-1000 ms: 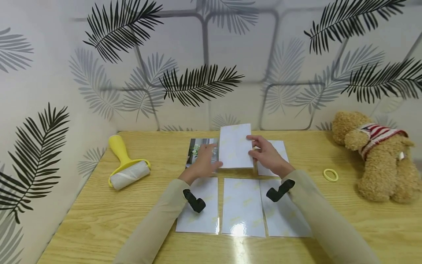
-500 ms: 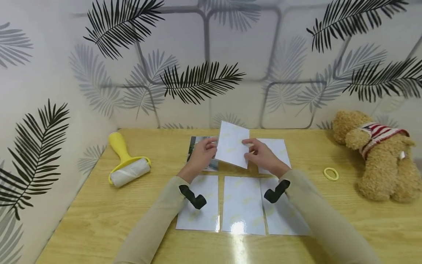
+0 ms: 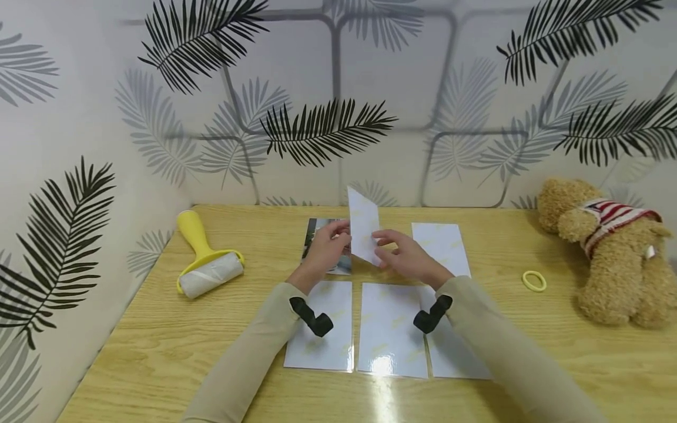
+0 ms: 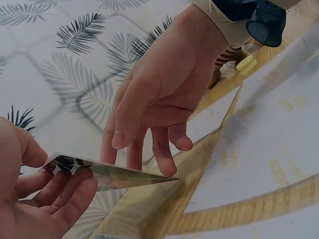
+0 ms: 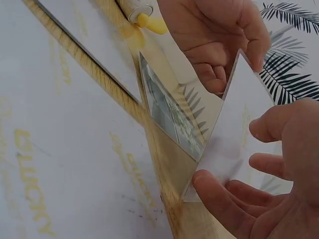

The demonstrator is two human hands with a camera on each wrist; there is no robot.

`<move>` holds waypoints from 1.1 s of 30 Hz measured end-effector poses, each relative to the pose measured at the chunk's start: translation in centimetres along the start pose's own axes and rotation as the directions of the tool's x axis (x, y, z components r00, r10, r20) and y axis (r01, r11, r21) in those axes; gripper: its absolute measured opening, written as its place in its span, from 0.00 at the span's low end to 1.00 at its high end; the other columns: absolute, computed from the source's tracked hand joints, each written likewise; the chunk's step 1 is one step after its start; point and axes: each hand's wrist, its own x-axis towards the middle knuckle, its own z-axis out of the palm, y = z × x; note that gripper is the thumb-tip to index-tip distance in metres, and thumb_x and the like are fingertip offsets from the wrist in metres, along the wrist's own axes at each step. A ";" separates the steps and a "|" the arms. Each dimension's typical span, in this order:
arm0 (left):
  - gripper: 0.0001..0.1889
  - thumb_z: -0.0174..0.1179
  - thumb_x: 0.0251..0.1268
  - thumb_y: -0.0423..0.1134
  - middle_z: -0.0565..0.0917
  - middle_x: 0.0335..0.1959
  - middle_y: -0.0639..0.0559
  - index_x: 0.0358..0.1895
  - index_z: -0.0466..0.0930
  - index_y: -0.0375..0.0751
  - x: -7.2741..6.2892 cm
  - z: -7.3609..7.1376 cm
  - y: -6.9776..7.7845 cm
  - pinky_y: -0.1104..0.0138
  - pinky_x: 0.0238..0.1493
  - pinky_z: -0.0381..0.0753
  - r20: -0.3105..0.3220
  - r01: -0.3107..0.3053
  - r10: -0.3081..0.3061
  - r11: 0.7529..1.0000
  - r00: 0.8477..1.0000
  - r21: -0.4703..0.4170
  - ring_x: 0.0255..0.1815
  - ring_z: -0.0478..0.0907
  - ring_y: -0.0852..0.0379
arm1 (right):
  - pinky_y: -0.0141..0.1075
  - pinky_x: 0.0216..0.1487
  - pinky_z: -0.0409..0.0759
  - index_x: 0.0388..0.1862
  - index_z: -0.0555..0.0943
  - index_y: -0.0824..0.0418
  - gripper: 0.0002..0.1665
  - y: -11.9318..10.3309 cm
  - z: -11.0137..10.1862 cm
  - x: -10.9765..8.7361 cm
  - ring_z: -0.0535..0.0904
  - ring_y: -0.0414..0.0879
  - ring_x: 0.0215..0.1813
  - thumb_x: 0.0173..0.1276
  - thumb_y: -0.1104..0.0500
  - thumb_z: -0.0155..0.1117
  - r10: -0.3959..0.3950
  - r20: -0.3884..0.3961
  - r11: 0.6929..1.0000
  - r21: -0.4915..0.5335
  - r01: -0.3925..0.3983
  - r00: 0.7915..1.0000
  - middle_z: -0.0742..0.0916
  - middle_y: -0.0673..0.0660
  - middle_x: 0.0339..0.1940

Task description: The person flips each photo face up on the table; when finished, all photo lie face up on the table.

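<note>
A photo print (image 3: 362, 226), white back towards me, stands tilted above the far row of prints. My left hand (image 3: 322, 251) pinches its left edge. In the left wrist view, a strip of its coloured picture side shows by the left fingers (image 4: 75, 191). My right hand (image 3: 406, 255) is at the print's right side, fingers spread and loosely bent by the white back, not gripping it. Whether these fingers touch it is hard to tell. A picture-up photo (image 3: 311, 232) lies partly hidden behind my left hand. Another white-backed print (image 3: 441, 244) lies to the right.
A near row of white-backed prints (image 3: 394, 329) lies under my forearms. At the left is a yellow-handled lint roller (image 3: 208, 264). A yellow ring (image 3: 534, 281) and a teddy bear (image 3: 613, 264) are at the right. Patterned wall covering (image 3: 381, 158) rises behind the wooden table (image 3: 158, 341).
The print has swung from facing me to nearly edge-on, moving slightly left. My left hand has taken hold of its left edge, while my right hand has loosened and shifted left.
</note>
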 end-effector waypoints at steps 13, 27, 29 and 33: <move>0.27 0.47 0.76 0.41 0.65 0.69 0.41 0.74 0.56 0.40 -0.7 0.0 -0.3 0.55 0.56 0.77 0.309 -0.067 0.036 0.993 0.950 0.092 0.59 0.74 0.43 | 0.43 0.35 0.82 0.79 0.39 0.42 0.39 -1.8 1.2 -0.6 0.82 0.56 0.40 0.78 0.46 0.44 -0.041 0.007 0.997 0.061 0.041 0.999 0.71 0.70 0.64; 0.23 0.58 0.69 0.38 0.69 0.67 0.48 0.66 0.70 0.45 -0.8 0.5 -1.3 0.49 0.65 0.65 0.341 -0.142 0.052 0.959 0.939 0.246 0.66 0.66 0.47 | 0.46 0.36 0.82 0.80 0.46 0.48 0.34 -2.1 0.3 -1.8 0.84 0.59 0.40 0.79 0.53 0.42 -0.031 -0.088 0.999 0.036 0.034 0.996 0.74 0.70 0.61; 0.22 0.58 0.69 0.35 0.70 0.66 0.46 0.64 0.71 0.43 -0.8 0.6 -1.5 0.47 0.65 0.64 0.358 -0.171 0.077 0.956 0.930 0.238 0.65 0.67 0.46 | 0.44 0.35 0.81 0.79 0.49 0.53 0.34 -1.9 0.2 -2.0 0.85 0.58 0.38 0.77 0.57 0.43 -0.023 -0.124 1.000 -0.002 0.023 0.992 0.77 0.70 0.58; 0.20 0.55 0.69 0.30 0.69 0.65 0.43 0.63 0.72 0.39 -0.7 0.6 -1.7 0.49 0.65 0.66 0.393 -0.215 0.112 0.949 0.913 0.229 0.64 0.69 0.46 | 0.38 0.32 0.80 0.77 0.52 0.58 0.36 -1.6 -0.1 -2.1 0.84 0.54 0.31 0.72 0.62 0.45 -0.015 -0.186 0.998 -0.064 0.003 0.982 0.81 0.67 0.46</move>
